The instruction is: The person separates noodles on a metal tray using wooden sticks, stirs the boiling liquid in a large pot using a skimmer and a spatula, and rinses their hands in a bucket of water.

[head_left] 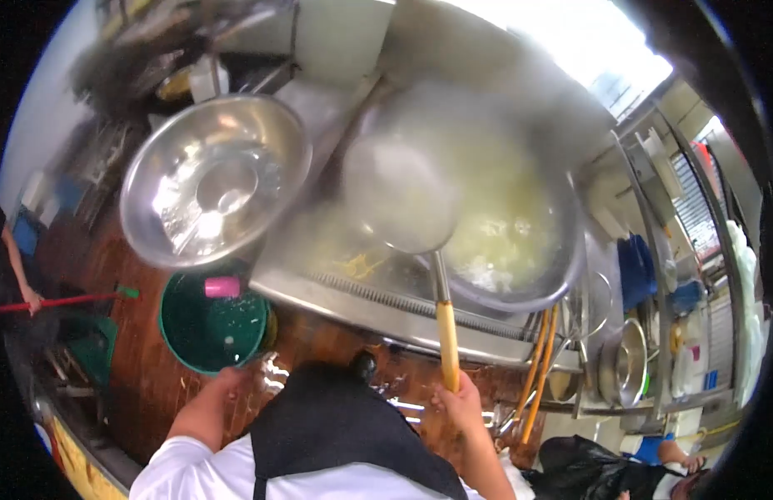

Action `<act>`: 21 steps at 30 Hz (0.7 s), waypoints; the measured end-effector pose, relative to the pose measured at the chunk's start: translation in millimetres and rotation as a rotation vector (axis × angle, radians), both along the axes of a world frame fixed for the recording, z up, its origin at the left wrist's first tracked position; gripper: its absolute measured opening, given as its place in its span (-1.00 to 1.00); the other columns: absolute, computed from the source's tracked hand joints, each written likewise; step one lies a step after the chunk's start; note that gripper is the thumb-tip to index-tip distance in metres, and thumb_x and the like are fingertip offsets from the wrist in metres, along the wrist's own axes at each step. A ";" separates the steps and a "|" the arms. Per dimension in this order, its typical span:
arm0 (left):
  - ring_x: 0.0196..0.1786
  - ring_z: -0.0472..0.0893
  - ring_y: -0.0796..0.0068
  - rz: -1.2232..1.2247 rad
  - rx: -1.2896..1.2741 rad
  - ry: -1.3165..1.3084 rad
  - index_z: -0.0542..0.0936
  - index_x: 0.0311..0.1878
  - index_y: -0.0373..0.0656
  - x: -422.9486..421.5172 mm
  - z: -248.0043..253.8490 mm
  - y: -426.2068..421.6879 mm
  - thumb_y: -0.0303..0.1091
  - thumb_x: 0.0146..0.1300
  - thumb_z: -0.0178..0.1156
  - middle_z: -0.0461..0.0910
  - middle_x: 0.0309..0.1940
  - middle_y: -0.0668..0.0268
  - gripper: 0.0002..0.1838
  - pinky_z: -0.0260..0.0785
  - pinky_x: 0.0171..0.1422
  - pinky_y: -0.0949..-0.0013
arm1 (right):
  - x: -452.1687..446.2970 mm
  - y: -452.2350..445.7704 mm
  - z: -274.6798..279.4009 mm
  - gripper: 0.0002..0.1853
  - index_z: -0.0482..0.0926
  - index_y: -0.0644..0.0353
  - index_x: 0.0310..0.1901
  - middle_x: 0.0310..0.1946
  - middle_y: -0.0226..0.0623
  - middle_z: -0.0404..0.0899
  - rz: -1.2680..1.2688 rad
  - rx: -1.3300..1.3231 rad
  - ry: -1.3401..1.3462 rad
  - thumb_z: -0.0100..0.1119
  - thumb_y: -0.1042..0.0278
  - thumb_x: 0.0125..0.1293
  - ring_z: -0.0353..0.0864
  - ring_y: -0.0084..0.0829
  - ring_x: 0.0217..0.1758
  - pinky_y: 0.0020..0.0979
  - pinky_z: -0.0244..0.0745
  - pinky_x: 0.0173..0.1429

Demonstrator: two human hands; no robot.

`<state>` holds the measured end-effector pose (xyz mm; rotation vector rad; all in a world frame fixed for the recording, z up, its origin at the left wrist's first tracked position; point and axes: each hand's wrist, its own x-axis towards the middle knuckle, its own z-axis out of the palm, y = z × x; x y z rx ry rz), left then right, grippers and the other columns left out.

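Gripping ladle [441, 283]: right hand [458, 402] | ladle extends forward from hand | left hand [231, 382]: cannot tell

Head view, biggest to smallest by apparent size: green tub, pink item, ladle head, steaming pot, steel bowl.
1. Steaming pot, though steam veils its far edge
2. Steel bowl
3. Green tub and ladle head: too alike to rank
4. Pink item

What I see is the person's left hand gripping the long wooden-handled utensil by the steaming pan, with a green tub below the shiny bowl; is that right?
Not quite: the head view shows the right hand gripping the long wooden-handled utensil by the steaming pan, with a green tub below the shiny bowl.
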<state>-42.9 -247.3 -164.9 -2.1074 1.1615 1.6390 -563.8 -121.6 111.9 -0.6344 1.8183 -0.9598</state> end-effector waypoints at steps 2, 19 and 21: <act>-0.56 0.54 0.37 -0.215 -0.054 -0.019 0.67 -0.36 -0.14 -4.6 -3.6 -14.7 -0.11 0.15 0.18 0.63 -0.51 0.19 -0.72 0.32 -0.60 0.31 | 17.5 6.2 1.7 -0.58 0.45 0.16 0.15 -0.38 -0.44 0.56 0.026 -0.027 0.238 0.23 0.47 0.24 0.59 -0.55 -0.36 -0.49 0.48 -0.27; -0.54 0.54 0.39 -0.130 0.058 0.121 0.66 -0.30 -0.10 6.3 -19.8 -7.6 0.11 0.15 0.19 0.64 -0.46 0.31 -0.58 0.38 -0.49 0.28 | 11.5 -2.0 28.9 -0.63 0.48 0.23 0.10 -0.40 -0.50 0.48 0.049 -0.015 0.206 0.21 0.46 0.24 0.47 -0.62 -0.44 -0.54 0.41 -0.34; -0.52 0.55 0.40 -0.044 0.073 0.006 0.67 -0.26 -0.10 -7.2 9.0 -9.0 0.07 0.16 0.19 0.65 -0.43 0.30 -0.60 0.39 -0.50 0.30 | 8.9 -10.9 27.5 -0.67 0.49 0.21 0.05 -0.45 -0.51 0.46 0.048 -0.063 0.210 0.21 0.44 0.25 0.43 -0.67 -0.52 -0.57 0.36 -0.44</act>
